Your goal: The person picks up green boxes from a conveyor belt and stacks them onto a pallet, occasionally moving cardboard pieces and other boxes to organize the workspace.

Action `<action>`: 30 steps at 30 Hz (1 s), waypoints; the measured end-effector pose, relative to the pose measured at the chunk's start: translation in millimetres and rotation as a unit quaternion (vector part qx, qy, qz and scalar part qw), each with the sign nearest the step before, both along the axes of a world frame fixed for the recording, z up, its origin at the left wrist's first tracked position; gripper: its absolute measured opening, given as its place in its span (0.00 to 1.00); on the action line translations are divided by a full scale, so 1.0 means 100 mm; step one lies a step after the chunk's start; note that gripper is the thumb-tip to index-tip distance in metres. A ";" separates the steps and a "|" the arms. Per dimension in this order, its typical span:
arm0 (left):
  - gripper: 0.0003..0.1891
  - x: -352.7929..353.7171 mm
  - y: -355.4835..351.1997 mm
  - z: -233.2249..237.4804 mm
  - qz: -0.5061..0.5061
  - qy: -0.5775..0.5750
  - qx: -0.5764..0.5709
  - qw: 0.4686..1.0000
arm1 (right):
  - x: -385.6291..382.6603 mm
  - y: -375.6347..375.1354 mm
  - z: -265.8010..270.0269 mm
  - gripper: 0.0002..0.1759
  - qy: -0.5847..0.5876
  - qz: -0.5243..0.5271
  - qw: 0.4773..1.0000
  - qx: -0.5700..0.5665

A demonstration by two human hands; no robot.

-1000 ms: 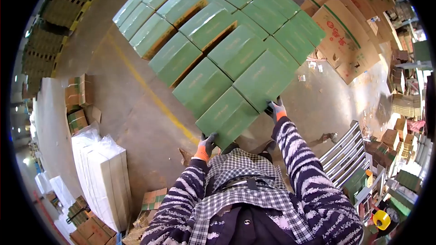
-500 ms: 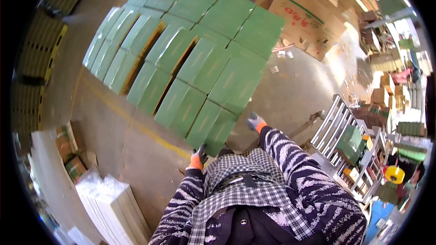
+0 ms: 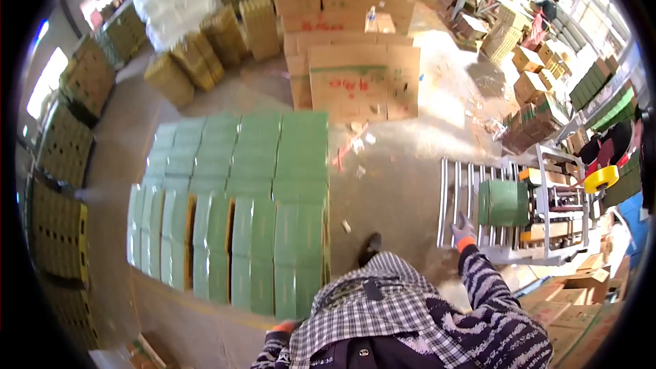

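Observation:
My right hand (image 3: pixel 464 231), in a grey glove with an orange cuff, reaches out over the near end of a roller conveyor (image 3: pixel 444 198). Its fingers are stretched and hold nothing. Just beyond the fingertips, a green carton (image 3: pixel 503 203) rests on the rollers, apart from the hand as far as I can see. My left hand (image 3: pixel 285 326) is low beside the near corner of a large stack of green cartons (image 3: pixel 253 225). Mostly its orange cuff shows, and its fingers are hidden.
Flattened brown cardboard (image 3: pixel 362 85) stands behind the stack. Paper scraps (image 3: pixel 361 171) lie on the floor between stack and conveyor. A yellow round object (image 3: pixel 601 179) hangs by the conveyor's far end. Brown boxes (image 3: pixel 529 87) are piled at the right. Another person (image 3: pixel 547 8) is far off.
My view has swung right and up, bringing the conveyor closer. My right hand has moved from beside the stack to the conveyor. My left hand remains near the stack's corner, now mostly hidden.

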State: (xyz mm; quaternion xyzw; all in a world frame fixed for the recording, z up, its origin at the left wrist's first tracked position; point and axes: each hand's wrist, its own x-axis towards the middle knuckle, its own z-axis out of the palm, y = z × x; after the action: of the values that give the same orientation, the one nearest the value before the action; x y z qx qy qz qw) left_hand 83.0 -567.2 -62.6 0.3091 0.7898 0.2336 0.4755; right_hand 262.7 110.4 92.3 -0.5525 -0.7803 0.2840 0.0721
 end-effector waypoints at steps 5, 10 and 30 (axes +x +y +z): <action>0.24 -1.08 1.01 0.13 0.047 -0.060 -0.103 0.992 | 0.02 1.08 0.06 0.46 -0.139 -0.134 0.965 0.180; 0.23 -2.14 2.55 0.18 0.053 -0.031 -0.095 0.994 | 0.10 1.55 0.03 0.56 -0.232 -0.223 0.941 0.103; 0.14 -4.94 7.02 0.42 -0.313 -0.085 -0.075 0.943 | -0.21 1.08 -0.42 0.39 -0.269 -0.287 0.916 0.080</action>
State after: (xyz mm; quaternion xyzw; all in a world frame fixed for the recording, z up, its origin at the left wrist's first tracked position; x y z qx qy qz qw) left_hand -411.0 134.9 -20.7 0.4833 0.6251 0.0381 0.6117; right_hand 241.9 218.9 50.3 -0.8005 -0.5984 0.0288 -0.0180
